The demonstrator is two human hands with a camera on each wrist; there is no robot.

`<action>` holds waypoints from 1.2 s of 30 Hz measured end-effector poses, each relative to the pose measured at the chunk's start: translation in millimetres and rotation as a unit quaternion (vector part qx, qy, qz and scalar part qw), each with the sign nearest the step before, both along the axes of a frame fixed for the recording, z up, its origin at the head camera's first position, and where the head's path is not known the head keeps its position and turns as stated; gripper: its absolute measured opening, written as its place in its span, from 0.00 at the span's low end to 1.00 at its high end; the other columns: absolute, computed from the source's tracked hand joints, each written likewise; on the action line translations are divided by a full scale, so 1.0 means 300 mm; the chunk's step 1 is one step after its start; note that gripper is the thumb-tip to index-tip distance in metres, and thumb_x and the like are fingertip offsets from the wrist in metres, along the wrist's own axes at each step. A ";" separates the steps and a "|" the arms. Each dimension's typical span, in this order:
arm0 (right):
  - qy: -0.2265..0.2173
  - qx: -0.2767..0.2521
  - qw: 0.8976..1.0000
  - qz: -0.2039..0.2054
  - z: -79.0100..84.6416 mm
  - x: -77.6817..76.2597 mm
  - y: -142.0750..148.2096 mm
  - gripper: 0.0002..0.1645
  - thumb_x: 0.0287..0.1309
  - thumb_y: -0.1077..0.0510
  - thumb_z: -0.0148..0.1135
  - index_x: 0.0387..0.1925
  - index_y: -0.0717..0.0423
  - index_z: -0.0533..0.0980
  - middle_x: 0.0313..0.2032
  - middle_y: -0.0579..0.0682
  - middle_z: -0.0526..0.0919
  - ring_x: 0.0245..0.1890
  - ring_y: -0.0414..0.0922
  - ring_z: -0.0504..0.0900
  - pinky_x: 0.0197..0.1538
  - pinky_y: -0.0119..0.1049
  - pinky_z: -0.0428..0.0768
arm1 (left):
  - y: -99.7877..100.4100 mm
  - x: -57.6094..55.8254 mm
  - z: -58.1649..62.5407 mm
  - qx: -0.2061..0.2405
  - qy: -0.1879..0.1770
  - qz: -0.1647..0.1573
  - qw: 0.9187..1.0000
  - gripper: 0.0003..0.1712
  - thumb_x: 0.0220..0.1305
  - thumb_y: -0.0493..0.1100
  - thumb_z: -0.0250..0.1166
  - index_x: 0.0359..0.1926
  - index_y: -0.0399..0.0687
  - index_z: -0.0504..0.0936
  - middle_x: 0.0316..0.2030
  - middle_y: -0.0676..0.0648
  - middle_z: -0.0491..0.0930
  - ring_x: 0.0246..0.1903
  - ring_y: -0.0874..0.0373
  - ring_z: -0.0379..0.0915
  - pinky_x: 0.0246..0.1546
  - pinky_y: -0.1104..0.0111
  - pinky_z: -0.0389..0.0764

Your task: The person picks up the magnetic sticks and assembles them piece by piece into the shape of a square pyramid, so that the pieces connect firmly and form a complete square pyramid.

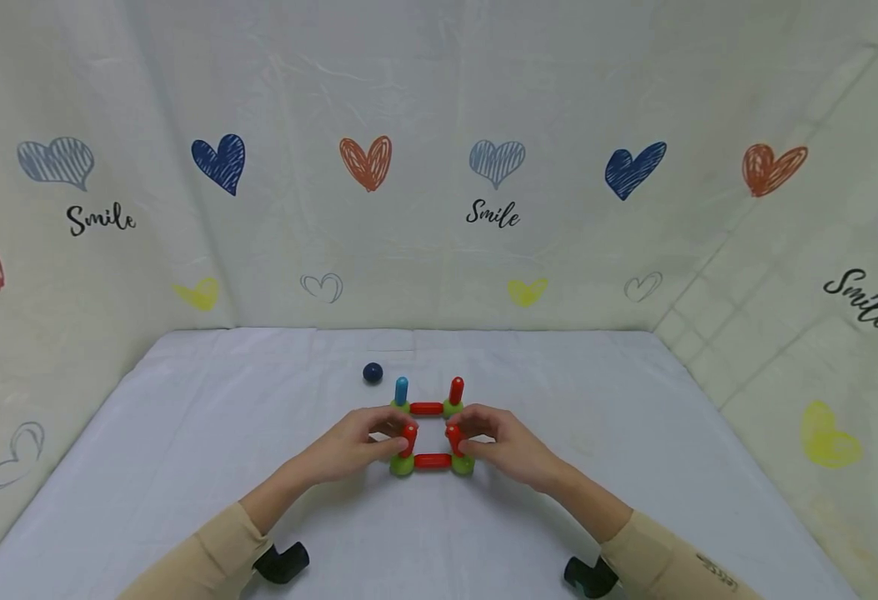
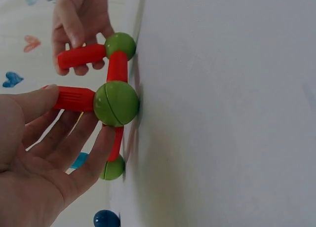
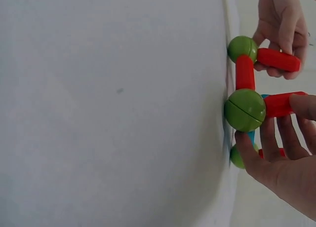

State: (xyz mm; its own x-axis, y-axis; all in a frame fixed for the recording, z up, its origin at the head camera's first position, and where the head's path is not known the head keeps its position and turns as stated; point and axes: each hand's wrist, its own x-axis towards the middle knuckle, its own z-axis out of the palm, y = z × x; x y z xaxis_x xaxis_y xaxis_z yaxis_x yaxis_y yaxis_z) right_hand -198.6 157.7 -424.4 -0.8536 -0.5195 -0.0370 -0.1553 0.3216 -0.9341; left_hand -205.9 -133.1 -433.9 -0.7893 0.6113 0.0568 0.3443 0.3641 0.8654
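Note:
A square frame of green balls joined by rods stands on the white cloth in the head view, its near side a red rod (image 1: 433, 461). My left hand (image 1: 354, 443) pinches the upright red rod (image 2: 76, 98) on the near-left green ball (image 2: 116, 103), one fingertip against that ball. With thumb and fingers, my right hand (image 1: 512, 447) grips the upright red rod (image 3: 281, 104) on the near-right green ball (image 3: 245, 110). At the far corners, a blue rod (image 1: 401, 391) stands at left and a red rod (image 1: 456, 391) at right. The hands partly hide the frame's sides.
A dark blue ball (image 1: 373, 372) lies behind the frame, slightly left. White cloth (image 1: 439, 542) covers the table. Behind it hangs a pale curtain (image 1: 423, 250) printed with hearts. Black devices (image 1: 283, 563) sit under both wrists.

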 end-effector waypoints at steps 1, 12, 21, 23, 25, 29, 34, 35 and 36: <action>0.002 0.004 1.000 -0.003 -0.002 0.000 -0.002 0.20 0.69 0.62 0.64 0.60 0.60 0.76 0.52 0.49 0.82 0.56 0.51 0.79 0.55 0.37 0.81 | 0.002 0.000 0.001 -0.003 0.002 0.001 1.000 0.18 0.74 0.44 0.64 0.60 0.43 0.80 0.49 0.56 0.82 0.53 0.58 0.78 0.55 0.61 0.79; 0.042 0.026 0.999 -0.020 -0.008 0.000 -0.021 0.18 0.69 0.61 0.65 0.59 0.55 0.78 0.50 0.46 0.83 0.54 0.50 0.80 0.54 0.37 0.81 | 0.023 -0.017 0.000 -0.017 0.026 0.007 0.999 0.16 0.74 0.45 0.65 0.59 0.48 0.82 0.47 0.58 0.83 0.49 0.59 0.78 0.50 0.63 0.81; 0.052 0.046 0.997 -0.039 -0.008 0.000 -0.038 0.17 0.68 0.60 0.66 0.57 0.52 0.79 0.47 0.45 0.83 0.49 0.48 0.80 0.49 0.36 0.82 | 0.040 -0.024 0.004 -0.021 0.042 0.011 0.999 0.14 0.73 0.44 0.65 0.56 0.51 0.83 0.45 0.59 0.83 0.47 0.61 0.78 0.49 0.63 0.81; 0.053 0.050 0.997 -0.041 -0.008 -0.001 -0.041 0.16 0.68 0.60 0.66 0.56 0.51 0.80 0.47 0.44 0.83 0.48 0.47 0.80 0.49 0.35 0.82 | 0.043 -0.026 0.004 -0.023 0.044 0.011 0.999 0.14 0.73 0.44 0.66 0.57 0.50 0.83 0.45 0.59 0.83 0.47 0.61 0.78 0.49 0.64 0.81; 0.059 0.055 0.996 -0.040 -0.010 -0.002 -0.043 0.16 0.68 0.59 0.66 0.56 0.52 0.80 0.46 0.44 0.83 0.47 0.47 0.80 0.48 0.35 0.82 | 0.046 -0.027 0.004 -0.026 0.045 0.011 0.999 0.15 0.73 0.44 0.66 0.57 0.49 0.83 0.45 0.59 0.83 0.47 0.61 0.78 0.49 0.65 0.81; 0.063 0.058 0.996 -0.040 -0.006 -0.002 -0.049 0.16 0.68 0.59 0.66 0.56 0.53 0.80 0.46 0.45 0.83 0.47 0.47 0.80 0.48 0.34 0.82 | 0.051 -0.032 0.002 -0.031 0.049 0.011 0.998 0.15 0.73 0.44 0.66 0.57 0.49 0.83 0.46 0.59 0.83 0.46 0.62 0.78 0.50 0.66 0.81; 0.064 0.059 0.995 -0.045 0.000 -0.001 -0.054 0.17 0.68 0.59 0.67 0.56 0.55 0.80 0.46 0.47 0.83 0.47 0.48 0.79 0.47 0.34 0.81 | 0.056 -0.040 -0.003 -0.032 0.052 0.014 0.998 0.13 0.72 0.44 0.67 0.55 0.51 0.84 0.42 0.60 0.83 0.43 0.61 0.78 0.46 0.65 0.82; 0.065 0.059 0.995 -0.046 0.001 -0.001 -0.055 0.17 0.68 0.59 0.67 0.56 0.55 0.80 0.46 0.47 0.83 0.47 0.48 0.79 0.47 0.34 0.81 | 0.057 -0.041 -0.002 -0.033 0.052 0.014 0.998 0.13 0.72 0.44 0.67 0.55 0.51 0.84 0.41 0.60 0.83 0.43 0.61 0.78 0.45 0.65 0.82; 0.066 0.058 0.995 -0.046 0.003 0.000 -0.056 0.17 0.68 0.59 0.67 0.56 0.55 0.80 0.46 0.47 0.83 0.47 0.48 0.79 0.47 0.35 0.81 | 0.057 -0.043 -0.003 -0.032 0.052 0.014 0.998 0.13 0.72 0.44 0.67 0.55 0.51 0.84 0.41 0.60 0.83 0.43 0.61 0.78 0.45 0.65 0.82</action>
